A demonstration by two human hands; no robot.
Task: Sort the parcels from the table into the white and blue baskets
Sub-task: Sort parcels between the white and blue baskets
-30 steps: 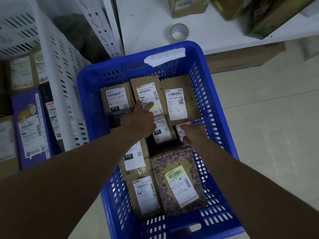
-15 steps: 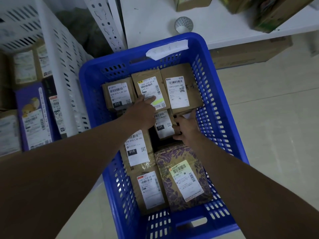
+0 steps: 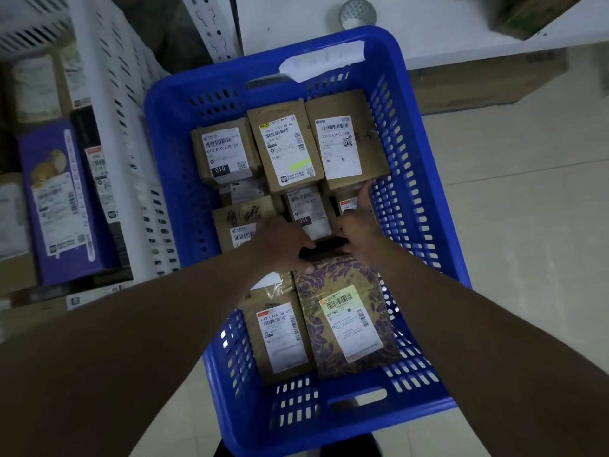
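The blue basket (image 3: 171,143) stands on the floor below me, holding several labelled brown parcels. My left hand (image 3: 283,242) is inside it, fingers curled over the far left corner of a purple patterned parcel (image 3: 329,351). My right hand (image 3: 357,222) lies next to it, and its straight index finger touches the near edge of a brown box (image 3: 336,146) at the far right. A small parcel marked 231 (image 3: 306,206) and a dark item (image 3: 324,247) lie between the hands. The white basket (image 3: 108,94) stands to the left.
The white basket holds a purple box (image 3: 62,199) and other labelled parcels. A white table (image 3: 296,21) lies beyond the blue basket with a small round perforated object (image 3: 357,11) and a box (image 3: 527,14) on it. Tiled floor (image 3: 527,258) stretches to the right.
My left hand drew back from the yellow-marked parcel at the far end to the patterned parcel's far corner. My right hand shifted toward the far-right brown box. The view moved closer over the basket.
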